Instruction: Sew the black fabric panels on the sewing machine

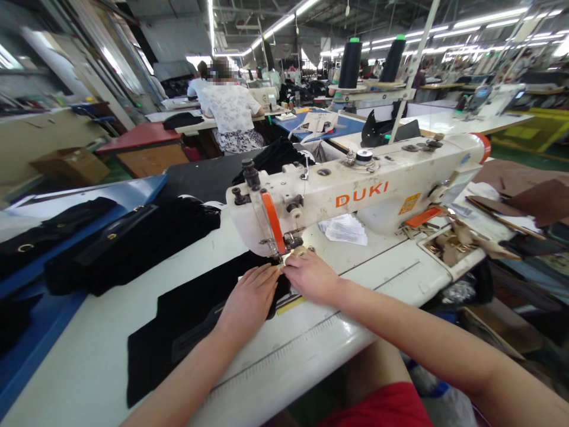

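My left hand [253,296] lies flat on a black fabric piece [195,290], its fingers stretched toward the presser foot. A sliver of white shows beside its fingers, mostly hidden. My right hand [311,276] is closed, fingertips bunched right at the needle of the white sewing machine [306,196]. Whatever sits between those fingertips is too small and covered to name. The black fabric spreads left from under the needle across the white table [111,332]. On the machine bed, behind my right hand, rests a stack of white labels [342,228].
Folded black pieces [133,237] with metal eyelets lie at the left, partly on a blue surface [44,332]. A tray of small metal parts [457,246] sits at the right table edge. Two black thread cones [350,65] stand behind. Another person [229,107] sits further back.
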Tool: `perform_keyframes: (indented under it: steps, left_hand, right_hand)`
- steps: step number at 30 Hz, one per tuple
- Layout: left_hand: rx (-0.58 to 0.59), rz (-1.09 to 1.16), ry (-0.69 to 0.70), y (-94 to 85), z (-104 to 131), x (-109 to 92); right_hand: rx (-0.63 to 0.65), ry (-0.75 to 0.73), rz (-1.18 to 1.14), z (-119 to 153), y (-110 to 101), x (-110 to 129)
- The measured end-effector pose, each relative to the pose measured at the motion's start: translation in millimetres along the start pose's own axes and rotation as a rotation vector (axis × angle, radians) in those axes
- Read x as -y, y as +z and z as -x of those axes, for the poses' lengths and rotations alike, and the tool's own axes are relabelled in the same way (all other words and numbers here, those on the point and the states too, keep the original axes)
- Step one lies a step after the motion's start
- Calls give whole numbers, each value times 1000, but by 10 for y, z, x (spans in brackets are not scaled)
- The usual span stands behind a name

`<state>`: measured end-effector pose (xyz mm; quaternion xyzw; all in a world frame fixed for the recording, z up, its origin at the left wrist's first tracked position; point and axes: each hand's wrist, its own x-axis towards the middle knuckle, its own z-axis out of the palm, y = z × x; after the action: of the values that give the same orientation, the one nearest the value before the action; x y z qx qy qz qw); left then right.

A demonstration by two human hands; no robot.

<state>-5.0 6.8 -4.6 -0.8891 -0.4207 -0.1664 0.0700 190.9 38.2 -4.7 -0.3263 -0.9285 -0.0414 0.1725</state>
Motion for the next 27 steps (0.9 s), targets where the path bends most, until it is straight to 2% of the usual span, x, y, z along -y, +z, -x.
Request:
perform_keyframes:
  steps: [7, 14, 27]
  left_hand:
    - [47, 45, 9, 50, 28, 26]
    - [58, 31, -17, 26, -21, 22]
    - [55, 31, -40, 35, -17, -11]
  right_hand:
    - [9, 12, -21, 7, -10, 15]
    - [19, 60, -49, -16, -46, 6]
    - [16, 14, -29, 34, -9, -5]
